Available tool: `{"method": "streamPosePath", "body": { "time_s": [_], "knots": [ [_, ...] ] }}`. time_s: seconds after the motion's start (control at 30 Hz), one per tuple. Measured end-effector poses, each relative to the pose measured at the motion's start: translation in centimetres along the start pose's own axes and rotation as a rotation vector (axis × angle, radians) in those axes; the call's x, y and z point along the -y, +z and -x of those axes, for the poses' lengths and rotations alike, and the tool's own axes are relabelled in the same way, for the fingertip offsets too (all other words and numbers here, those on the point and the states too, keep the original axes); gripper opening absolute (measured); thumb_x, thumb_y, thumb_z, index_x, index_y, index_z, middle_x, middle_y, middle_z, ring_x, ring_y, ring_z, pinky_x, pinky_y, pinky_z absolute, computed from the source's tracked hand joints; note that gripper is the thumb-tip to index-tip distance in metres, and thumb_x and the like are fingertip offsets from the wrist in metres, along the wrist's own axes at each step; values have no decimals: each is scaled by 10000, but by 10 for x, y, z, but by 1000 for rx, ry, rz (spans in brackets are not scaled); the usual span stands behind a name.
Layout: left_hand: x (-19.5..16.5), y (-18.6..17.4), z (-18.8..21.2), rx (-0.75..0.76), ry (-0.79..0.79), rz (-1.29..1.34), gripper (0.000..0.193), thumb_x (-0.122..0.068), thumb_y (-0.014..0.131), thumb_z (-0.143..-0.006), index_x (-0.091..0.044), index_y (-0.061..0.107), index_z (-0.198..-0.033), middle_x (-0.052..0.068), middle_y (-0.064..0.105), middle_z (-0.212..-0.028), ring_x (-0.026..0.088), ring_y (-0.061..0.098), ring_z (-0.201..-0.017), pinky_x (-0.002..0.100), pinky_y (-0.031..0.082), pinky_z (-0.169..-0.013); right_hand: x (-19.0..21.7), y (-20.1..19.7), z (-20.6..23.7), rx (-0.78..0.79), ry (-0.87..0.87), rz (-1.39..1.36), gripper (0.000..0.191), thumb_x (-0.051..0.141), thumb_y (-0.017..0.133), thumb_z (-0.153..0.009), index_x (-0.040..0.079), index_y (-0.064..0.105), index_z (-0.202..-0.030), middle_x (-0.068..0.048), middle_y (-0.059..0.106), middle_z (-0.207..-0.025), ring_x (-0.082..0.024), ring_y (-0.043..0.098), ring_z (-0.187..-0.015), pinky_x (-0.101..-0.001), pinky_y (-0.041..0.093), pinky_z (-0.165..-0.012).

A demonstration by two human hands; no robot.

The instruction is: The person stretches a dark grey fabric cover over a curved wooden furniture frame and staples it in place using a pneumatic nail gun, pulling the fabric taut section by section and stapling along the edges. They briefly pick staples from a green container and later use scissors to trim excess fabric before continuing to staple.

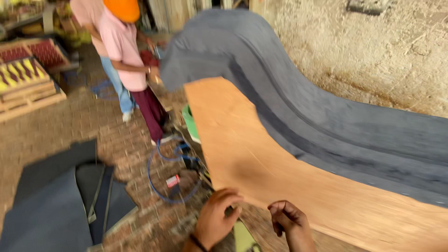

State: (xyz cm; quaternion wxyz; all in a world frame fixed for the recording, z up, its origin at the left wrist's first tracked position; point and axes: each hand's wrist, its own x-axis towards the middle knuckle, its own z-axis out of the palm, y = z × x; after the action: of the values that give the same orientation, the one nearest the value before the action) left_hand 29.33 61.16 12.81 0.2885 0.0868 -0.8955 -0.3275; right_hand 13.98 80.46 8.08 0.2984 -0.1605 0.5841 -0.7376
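Note:
A long curved plywood panel (pixel 261 154) runs from the upper middle to the lower right, with dark grey fabric (pixel 326 107) stretched along its far side. My left hand (pixel 215 219) rests by the panel's near edge at the bottom centre, fingers spread, holding nothing I can see. My right hand (pixel 290 223) is beside it, fingers curled in, close to the same edge; whether it pinches anything is unclear.
Another person in a pink shirt (pixel 122 46) stands at the panel's far end. A blue hose (pixel 161 175) and a tool lie on the brick floor. Dark grey foam sheets (pixel 60 200) lie lower left. Wooden frames (pixel 25 79) are stacked upper left. A rough wall (pixel 373 51) stands behind.

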Motion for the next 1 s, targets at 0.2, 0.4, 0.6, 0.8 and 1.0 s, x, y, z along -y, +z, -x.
{"method": "streamPosePath", "body": {
  "time_s": [0.2, 0.4, 0.6, 0.8, 1.0],
  "knots": [
    [74, -73, 1, 87, -403, 289, 531, -340, 696, -909, -178, 592, -1403, 81, 690, -1411, 245, 652, -1325, 422, 503, -1095, 30, 56, -11, -295, -542, 134, 287, -5, 624, -872, 17, 699, -1148, -67, 688, -1003, -148, 647, -915, -277, 592, -884],
    [115, -80, -74, 49, -183, 423, 786, -335, 736, -886, -85, 361, -1531, 169, 404, -1602, 307, 427, -1464, 457, 409, -1139, 104, 7, 10, -944, -802, 936, 914, 142, 886, -785, -12, 409, -1549, -295, 277, -1662, -412, 299, -1561, -454, 311, -1283],
    [132, -25, -96, -288, -135, 760, 758, -170, 811, -871, 32, 387, -1466, 205, 488, -1416, 286, 531, -1254, 425, 468, -1076, 80, -20, 18, -889, -582, 1019, 1421, 266, 974, -653, 92, -38, -1635, -283, 11, -1715, -488, -41, -1590, -539, 166, -1290],
    [143, 15, -102, -315, -157, 466, 801, -107, 804, -842, 44, 324, -1466, 214, 526, -1414, 273, 565, -1238, 377, 458, -1052, 71, -33, 1, -933, -405, 784, 1474, 294, 965, -633, 247, -133, -1615, -317, -242, -1632, -478, 50, -1540, -480, 390, -1174],
    [105, 38, -74, -441, -243, 77, 647, -166, 873, -790, 27, 458, -1247, 216, 673, -1170, 323, 666, -1024, 422, 522, -909, 71, -91, -23, -849, -471, 720, 1458, 243, 960, -610, 221, -114, -1596, -313, -221, -1633, -438, -39, -1551, -457, 409, -1146]
  ]
}}
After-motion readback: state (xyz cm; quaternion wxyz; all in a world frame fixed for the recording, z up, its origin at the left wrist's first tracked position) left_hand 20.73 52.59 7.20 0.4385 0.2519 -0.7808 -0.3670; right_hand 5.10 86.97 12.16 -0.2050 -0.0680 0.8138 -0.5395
